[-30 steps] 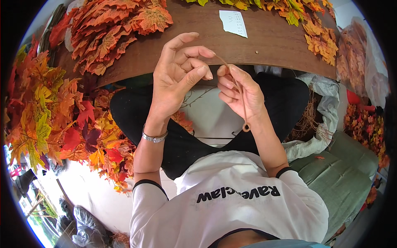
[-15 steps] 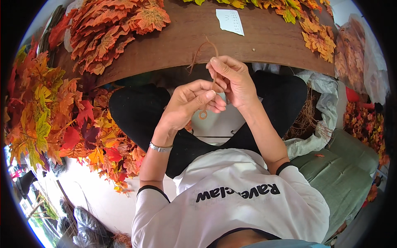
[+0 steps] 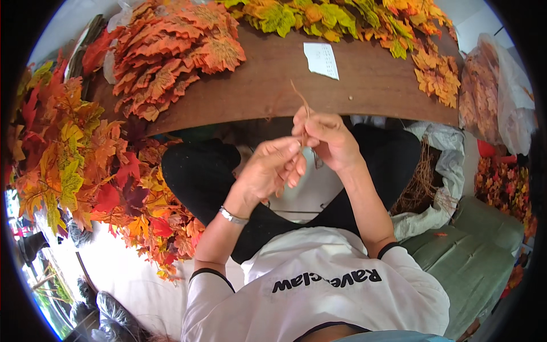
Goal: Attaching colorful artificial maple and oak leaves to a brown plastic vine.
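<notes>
Twisting looks to be the step in hand: our left hand [image 3: 268, 171] and right hand [image 3: 327, 139] both pinch one thin brown wiry stem [image 3: 301, 105] over our lap, just short of the brown wooden table [image 3: 268, 85]. Next we judge it needs firmer finger pressure. One stem, two hands.

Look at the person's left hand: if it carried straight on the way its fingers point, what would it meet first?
Most likely the right hand, which holds a thin brown twig; the left hand fingers already nearly touch it, though depth is unclear.

Orange leaves [image 3: 176, 62] and paper slip [image 3: 321, 60] lie on brown table [image 3: 364, 85].
</notes>
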`<state>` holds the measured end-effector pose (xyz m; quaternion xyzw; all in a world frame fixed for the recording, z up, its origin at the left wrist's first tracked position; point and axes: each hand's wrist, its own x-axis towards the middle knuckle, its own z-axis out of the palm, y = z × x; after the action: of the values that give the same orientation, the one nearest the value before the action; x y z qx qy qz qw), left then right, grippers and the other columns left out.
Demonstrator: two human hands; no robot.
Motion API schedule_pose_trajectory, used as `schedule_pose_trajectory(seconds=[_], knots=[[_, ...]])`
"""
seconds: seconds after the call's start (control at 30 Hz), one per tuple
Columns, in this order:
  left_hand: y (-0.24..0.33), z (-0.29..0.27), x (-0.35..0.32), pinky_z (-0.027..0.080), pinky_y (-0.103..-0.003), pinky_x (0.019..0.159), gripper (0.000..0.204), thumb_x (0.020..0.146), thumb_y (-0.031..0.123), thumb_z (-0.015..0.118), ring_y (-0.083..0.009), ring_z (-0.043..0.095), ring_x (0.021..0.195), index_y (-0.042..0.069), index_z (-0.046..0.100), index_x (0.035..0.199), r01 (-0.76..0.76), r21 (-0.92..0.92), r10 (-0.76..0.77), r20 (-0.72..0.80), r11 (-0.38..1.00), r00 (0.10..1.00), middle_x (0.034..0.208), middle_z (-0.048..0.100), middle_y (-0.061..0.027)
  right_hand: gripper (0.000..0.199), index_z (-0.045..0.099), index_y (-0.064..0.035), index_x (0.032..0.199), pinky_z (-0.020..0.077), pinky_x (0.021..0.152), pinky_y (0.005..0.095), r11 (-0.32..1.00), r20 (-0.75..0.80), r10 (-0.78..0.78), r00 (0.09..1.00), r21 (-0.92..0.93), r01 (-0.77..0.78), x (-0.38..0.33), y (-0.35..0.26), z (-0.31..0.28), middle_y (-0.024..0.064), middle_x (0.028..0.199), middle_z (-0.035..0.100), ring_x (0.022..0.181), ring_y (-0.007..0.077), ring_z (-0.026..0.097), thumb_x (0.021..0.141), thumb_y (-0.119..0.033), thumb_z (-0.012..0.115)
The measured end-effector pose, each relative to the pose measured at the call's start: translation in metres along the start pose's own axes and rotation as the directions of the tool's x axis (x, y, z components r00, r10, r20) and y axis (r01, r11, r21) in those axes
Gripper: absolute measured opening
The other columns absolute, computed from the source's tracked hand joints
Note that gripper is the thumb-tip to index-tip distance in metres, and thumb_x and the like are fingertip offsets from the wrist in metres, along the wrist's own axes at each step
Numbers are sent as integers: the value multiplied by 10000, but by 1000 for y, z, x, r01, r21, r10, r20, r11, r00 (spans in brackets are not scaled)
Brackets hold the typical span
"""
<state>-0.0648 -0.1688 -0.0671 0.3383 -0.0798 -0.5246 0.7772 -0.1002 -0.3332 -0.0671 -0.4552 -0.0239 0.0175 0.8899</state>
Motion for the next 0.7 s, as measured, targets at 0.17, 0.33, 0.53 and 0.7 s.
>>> schedule_pose_trajectory(seconds=[0.17,0.33,0.53,0.7], knots=[[-13,8,8,459,-248,569,219,835,165,578,-165,573,640,-24,555,943,-103,-148,117,92,984,989,681,575,-86,254,640,27,775,380,648,239,956,177,1,984,289,-53,4,12,0,41,829,485,711,116,461,828,-212,574],[5,12,-1,472,-244,578,163,776,5,608,-147,586,692,-16,555,929,-224,490,312,-105,843,944,772,589,-81,137,599,9,666,355,557,217,987,-143,-90,986,-148,68,1,2,13,18,715,474,632,90,459,776,-67,630],[1,31,-15,484,-320,637,242,743,-51,574,-286,592,699,5,532,975,-199,979,768,160,-44,620,830,581,-122,273,450,2,561,272,498,215,711,-303,-520,798,-672,208,5,21,29,4,650,402,571,61,336,752,-43,640],[12,13,-17,473,-328,563,158,741,-40,571,-261,577,667,-2,565,894,-144,964,825,267,-225,498,744,553,-108,297,473,4,555,274,485,215,649,-169,-352,921,-753,110,21,16,34,-4,607,394,552,49,346,789,-108,618]])
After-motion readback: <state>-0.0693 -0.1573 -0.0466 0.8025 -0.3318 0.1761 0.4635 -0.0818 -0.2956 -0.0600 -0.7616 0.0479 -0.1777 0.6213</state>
